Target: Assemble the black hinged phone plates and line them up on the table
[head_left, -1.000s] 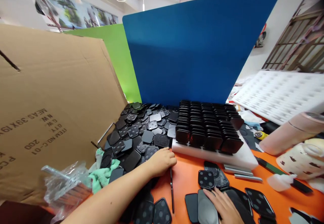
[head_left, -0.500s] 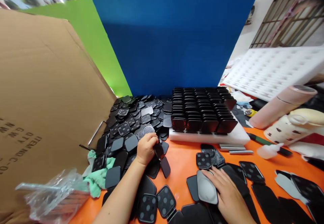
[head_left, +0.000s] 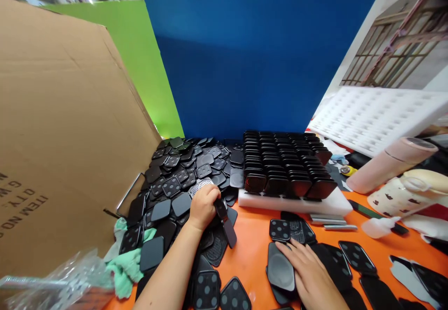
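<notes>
My left hand (head_left: 205, 206) is closed round a hinged black case (head_left: 227, 223), whose lower half hangs below the fingers. A heap of similar black cases (head_left: 171, 186) lies behind and beside it, some with dotted inner faces. At the lower right, my right hand (head_left: 308, 265) lies flat with its fingers stretched out, the fingertips touching the edge of a grey-black case (head_left: 281, 267). Just beyond those fingertips is a dotted case (head_left: 280, 229).
Rows of black cases (head_left: 289, 165) stand on a white foam block (head_left: 294, 201). Metal bars (head_left: 329, 220), a small bottle (head_left: 380, 227) and a pink flask (head_left: 390, 165) are on the right. A cardboard box (head_left: 70, 128), green cloth (head_left: 126, 272) and plastic bag (head_left: 59, 284) are on the left.
The view has shifted slightly. The case in my left hand has turned, its hanging half now seen more edge-on. The grey case by my right hand has turned more upright and looks darker.
</notes>
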### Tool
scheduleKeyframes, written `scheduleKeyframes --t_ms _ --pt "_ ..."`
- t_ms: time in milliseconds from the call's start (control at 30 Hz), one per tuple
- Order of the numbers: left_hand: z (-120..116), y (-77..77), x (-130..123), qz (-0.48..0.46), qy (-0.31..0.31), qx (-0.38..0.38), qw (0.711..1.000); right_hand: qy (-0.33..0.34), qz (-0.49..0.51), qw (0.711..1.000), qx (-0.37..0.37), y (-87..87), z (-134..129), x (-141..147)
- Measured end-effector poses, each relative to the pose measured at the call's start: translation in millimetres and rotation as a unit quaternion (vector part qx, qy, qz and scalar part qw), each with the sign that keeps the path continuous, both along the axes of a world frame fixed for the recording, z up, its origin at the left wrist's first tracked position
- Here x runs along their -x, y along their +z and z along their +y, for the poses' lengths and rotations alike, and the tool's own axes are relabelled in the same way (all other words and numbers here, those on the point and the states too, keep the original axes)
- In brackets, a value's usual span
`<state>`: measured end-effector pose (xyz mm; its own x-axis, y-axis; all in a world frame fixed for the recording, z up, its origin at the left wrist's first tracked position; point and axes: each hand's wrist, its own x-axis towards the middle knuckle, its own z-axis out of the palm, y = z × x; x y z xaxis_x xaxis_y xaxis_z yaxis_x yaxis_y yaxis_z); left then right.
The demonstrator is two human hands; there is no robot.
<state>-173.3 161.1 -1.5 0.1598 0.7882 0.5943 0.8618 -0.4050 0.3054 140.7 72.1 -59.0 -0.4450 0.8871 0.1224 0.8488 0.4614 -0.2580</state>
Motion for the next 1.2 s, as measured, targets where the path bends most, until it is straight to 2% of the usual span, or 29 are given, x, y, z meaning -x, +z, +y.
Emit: scheduleKeyframes --t_ms 267,433,500,567,667,767,833,900,967,1067,1133,1200 --pt "30.6 16.0 15.4 -0.091 0.081 -0.032 0.992 0.02 0.024 1.0 -0.002 7.7 -0.2 17.0" --pt "44.6 30.2 34.9 -0.153 0.218 -0.058 0.962 0.008 0.031 0.999 0.037 21.0 2.3 30.1" --pt "55.0 35.4 45.3 -0.16 0.28 -0.044 0.946 0.021 0.033 0.998 0.052 27.9 7.2 39.0" --pt "65.7 40.7 53.6 -0.154 0.316 -0.011 0.936 0.036 0.029 0.997 0.066 33.1 13.0 47.8" --pt "68.5 48.1 56.0 -0.126 0.31 0.041 0.942 0.031 0.019 0.996 0.082 37.9 17.9 53.3" --pt "39.4 49.9 44.6 -0.087 0.254 0.067 0.961 0.016 0.032 0.996 0.078 40.7 10.0 43.4" --pt "1.0 44.0 33.0 -0.058 0.201 0.088 0.974 0.006 0.052 0.997 0.063 41.6 -4.9 30.3" --pt "-46.9 31.5 22.1 -0.01 0.146 0.114 0.983 0.018 0.063 0.997 0.037 41.2 -25.2 17.3" --pt "-96.1 14.8 13.3 0.049 0.117 0.158 0.979 0.079 0.065 0.995 -0.004 39.8 -45.8 9.4" --pt "-154.3 -8.4 4.6 0.101 0.123 0.205 0.966 0.232 0.059 0.968 -0.075 38.6 -66.4 12.5" --pt "-176.4 -17.9 0.8 0.126 0.125 0.221 0.959 0.3 0.041 0.947 -0.104 39.8 -70.9 22.8" --pt "-185.8 -22.7 -2.2 0.146 0.122 0.236 0.953 0.334 0.015 0.936 -0.108 42.0 -70.4 35.6"
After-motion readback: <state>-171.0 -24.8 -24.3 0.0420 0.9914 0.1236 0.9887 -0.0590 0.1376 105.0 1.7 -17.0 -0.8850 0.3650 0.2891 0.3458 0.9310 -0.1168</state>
